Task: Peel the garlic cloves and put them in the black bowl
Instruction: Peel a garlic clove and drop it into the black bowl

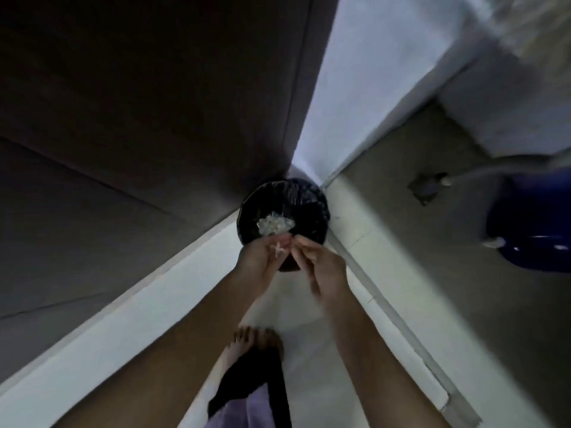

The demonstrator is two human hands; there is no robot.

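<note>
I look straight down at a round bin lined with a black bag (304,208) in a floor corner. A pale heap of garlic skins (275,225) lies inside it. Both hands hover over the bin's near rim. My left hand (262,261) is turned palm up, with a small scrap of garlic skin (279,250) stuck on its fingers. The bunched fingertips of my right hand (321,270) are right beside that scrap; blur hides whether they pinch it. No black bowl or garlic clove is in view.
A dark door or cabinet face (139,103) fills the left, a white wall (355,88) rises behind the bin. A blue container (531,220) with a hose stands on the grey floor at right. My bare foot (256,341) is on the white floor below.
</note>
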